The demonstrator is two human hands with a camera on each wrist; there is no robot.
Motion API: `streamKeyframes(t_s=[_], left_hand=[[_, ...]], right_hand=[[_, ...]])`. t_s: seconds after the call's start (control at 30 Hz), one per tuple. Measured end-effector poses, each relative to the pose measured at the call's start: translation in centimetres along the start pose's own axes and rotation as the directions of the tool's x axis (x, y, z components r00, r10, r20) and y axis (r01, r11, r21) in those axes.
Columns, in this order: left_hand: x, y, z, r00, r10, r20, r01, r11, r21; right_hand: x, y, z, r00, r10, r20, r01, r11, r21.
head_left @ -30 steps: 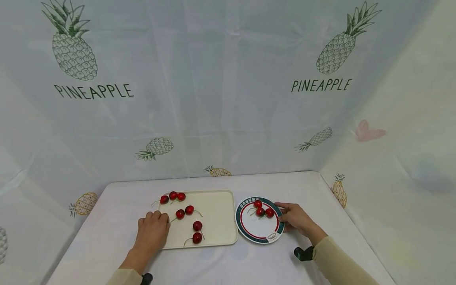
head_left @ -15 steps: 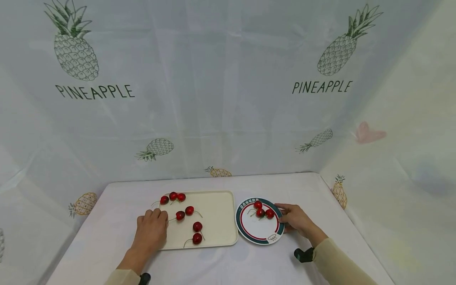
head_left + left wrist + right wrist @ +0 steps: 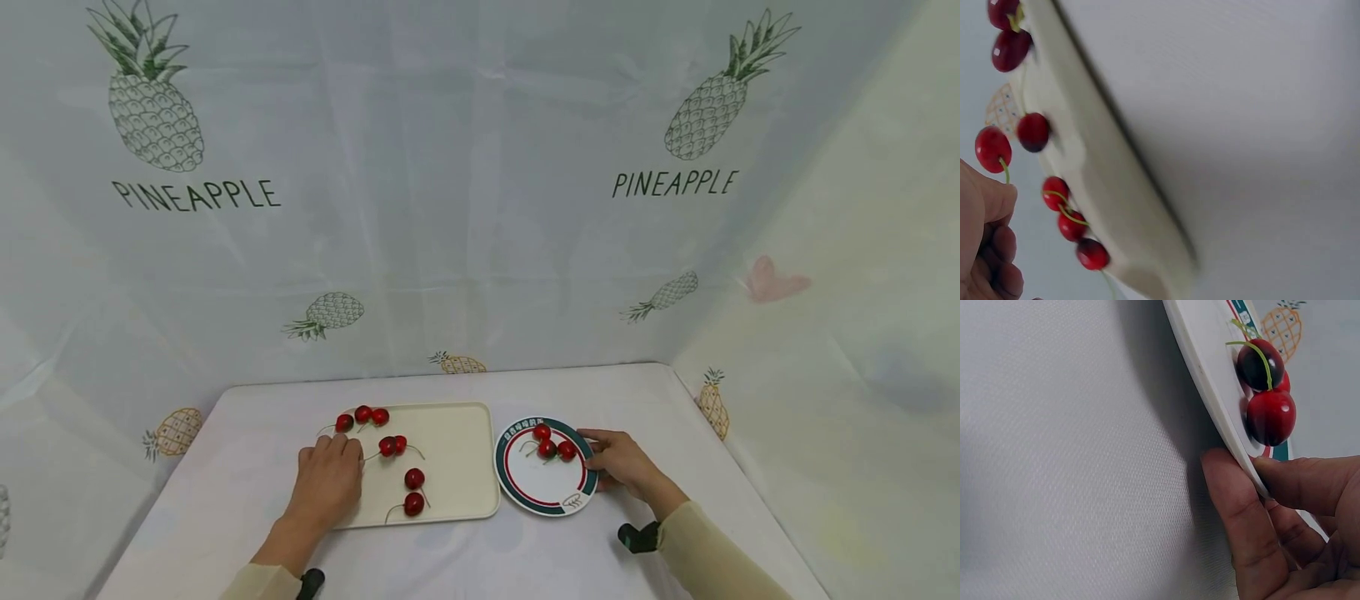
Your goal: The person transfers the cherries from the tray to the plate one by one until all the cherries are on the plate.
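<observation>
My left hand is over the left end of a cream tray. It pinches the green stem of a red cherry, which hangs off the fingertips; in the head view this cherry overlaps another cherry. On the right, a white plate with a teal and red border carries three cherries. My right hand grips its right rim, thumb on top and fingers beneath, as the right wrist view shows.
Three cherries lie at the tray's back left corner, and two more cherries near its front edge. Plate and tray stand side by side on a white-covered table. A pineapple-print curtain closes off the back and sides.
My left hand has shifted slightly right, and the cherry on its stem has moved right and back, up to the neighbouring cherry. My right hand and the plate stay put.
</observation>
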State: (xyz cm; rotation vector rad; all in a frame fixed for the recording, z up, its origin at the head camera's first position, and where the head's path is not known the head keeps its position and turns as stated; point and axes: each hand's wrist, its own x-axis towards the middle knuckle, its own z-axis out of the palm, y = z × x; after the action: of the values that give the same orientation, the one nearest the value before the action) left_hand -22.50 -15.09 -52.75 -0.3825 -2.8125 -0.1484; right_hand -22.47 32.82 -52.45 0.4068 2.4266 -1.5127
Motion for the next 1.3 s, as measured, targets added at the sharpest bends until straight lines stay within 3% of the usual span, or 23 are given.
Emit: streamKeyframes(t_s=[0.43, 0.77, 1.1, 1.3], left_hand=[[2.2, 5.4, -1.4, 0.993, 0.117, -0.014, -0.117, 0.993, -0.017], [4.0, 10.4, -1.4, 0.971, 0.238, -0.011, -0.239, 0.970, -0.042], [5.4, 15.3, -0.2, 0.956, 0.290, 0.050, -0.290, 0.957, -0.016], [5.8, 17.9, 0.5, 0.938, 0.312, 0.153, -0.314, 0.949, -0.015]], right_hand=[[0.2, 0.2, 0.0, 1.000, -0.003, -0.001, 0.003, 1.000, -0.001], [0.2, 0.1, -0.1, 1.000, -0.009, 0.004, 0.009, 1.000, -0.007], [0.1, -0.1, -0.2, 1.000, -0.006, 0.007, 0.006, 1.000, 0.006], [0.0, -0.2, -0.2, 1.000, -0.005, 0.008, 0.005, 1.000, 0.006]])
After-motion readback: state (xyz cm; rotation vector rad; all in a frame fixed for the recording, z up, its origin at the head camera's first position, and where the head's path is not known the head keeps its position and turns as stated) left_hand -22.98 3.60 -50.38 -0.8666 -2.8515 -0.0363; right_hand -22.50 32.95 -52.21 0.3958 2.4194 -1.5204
